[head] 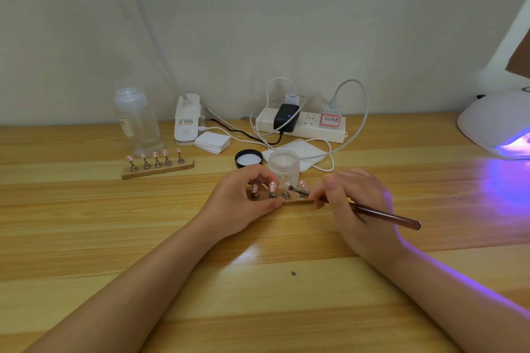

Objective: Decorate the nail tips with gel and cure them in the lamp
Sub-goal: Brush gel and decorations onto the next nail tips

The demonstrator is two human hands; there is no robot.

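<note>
At centre frame, the left hand (pixel 243 200) pinches the near holder (pixel 279 200) by its left end, thumb in front and fingers curled behind, steadying the pink nail tips (pixel 272 187) on it. The right hand (pixel 351 203) pinches a brush (pixel 372 211), whose long axis runs from lower right up-left, its tip at the third nail tip. The jar (pixel 284 166) sits open just behind. The lamp (pixel 499 123) glows violet at right edge, nearer the right hand. A red-bordered label on the power strip (pixel 301 126) is illegible.
</note>
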